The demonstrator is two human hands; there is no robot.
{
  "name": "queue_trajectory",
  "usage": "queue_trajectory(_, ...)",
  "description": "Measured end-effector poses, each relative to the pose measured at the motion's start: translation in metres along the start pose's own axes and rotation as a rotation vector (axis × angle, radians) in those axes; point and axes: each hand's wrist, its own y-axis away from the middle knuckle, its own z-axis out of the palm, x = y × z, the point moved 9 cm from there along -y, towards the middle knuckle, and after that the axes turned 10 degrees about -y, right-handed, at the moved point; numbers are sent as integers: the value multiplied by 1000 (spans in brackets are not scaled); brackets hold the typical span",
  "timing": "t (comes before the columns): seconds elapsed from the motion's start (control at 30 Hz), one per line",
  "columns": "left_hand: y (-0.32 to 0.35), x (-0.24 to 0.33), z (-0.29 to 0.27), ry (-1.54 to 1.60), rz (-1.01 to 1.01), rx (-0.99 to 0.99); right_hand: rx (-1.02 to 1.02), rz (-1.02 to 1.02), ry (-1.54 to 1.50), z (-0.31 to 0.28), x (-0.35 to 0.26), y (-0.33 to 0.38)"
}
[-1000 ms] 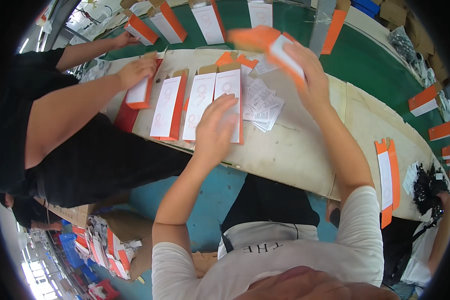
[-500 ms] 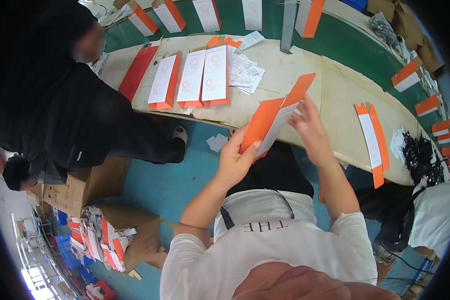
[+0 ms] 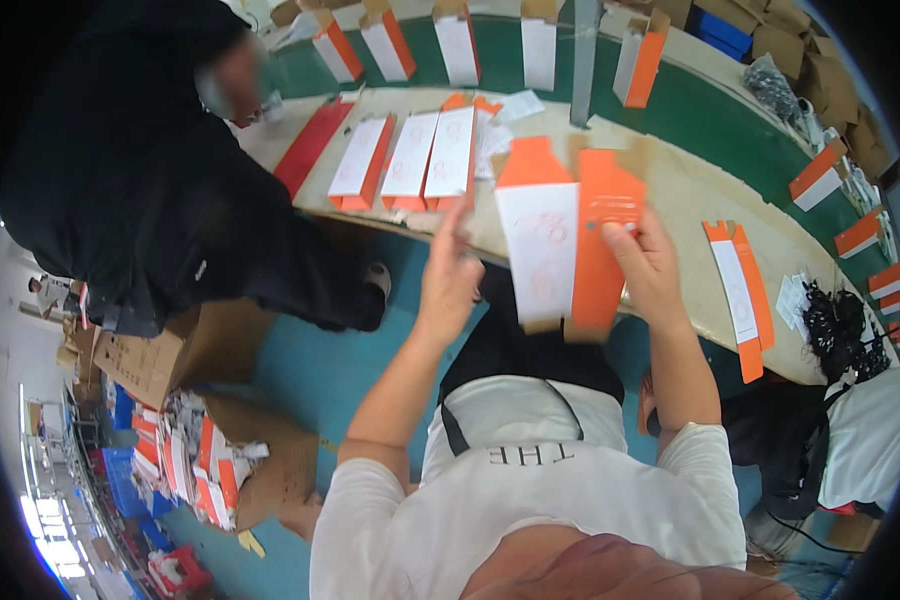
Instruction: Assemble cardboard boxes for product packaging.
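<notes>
An orange and white folding carton (image 3: 538,235) is held up before me, its white printed panel and orange panel facing me and its end flaps sticking out. My right hand (image 3: 652,270) grips its right edge, with the thumb on the orange panel. To the left of the carton and apart from it, my left hand (image 3: 450,275) is raised with the index finger stretched out and nothing held. Beyond that hand, three white and orange boxes (image 3: 406,160) lie side by side on the worktable (image 3: 675,185). A flattened carton (image 3: 738,290) rests on the table's right part.
Upright boxes (image 3: 457,50) stand along the green conveyor belt (image 3: 505,60) behind a metal post (image 3: 584,70). Black cables (image 3: 838,325) lie at the far right. A person in black (image 3: 140,170) is at the left, above a cardboard box of scrap cartons (image 3: 270,460). Another person's white sleeve (image 3: 870,440) shows at right.
My left hand has let go of the carton and moved left. My right hand has taken hold of the carton, which is now turned upright with its panels facing me.
</notes>
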Motion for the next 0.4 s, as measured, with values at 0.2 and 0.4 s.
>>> queue_trajectory(0.2,10,-2,11,62,-7,157,-79,256,-164,20,38,16)
queue_trajectory(0.4,13,17,7,-395,168,286,-224,46,192,58,29,20)
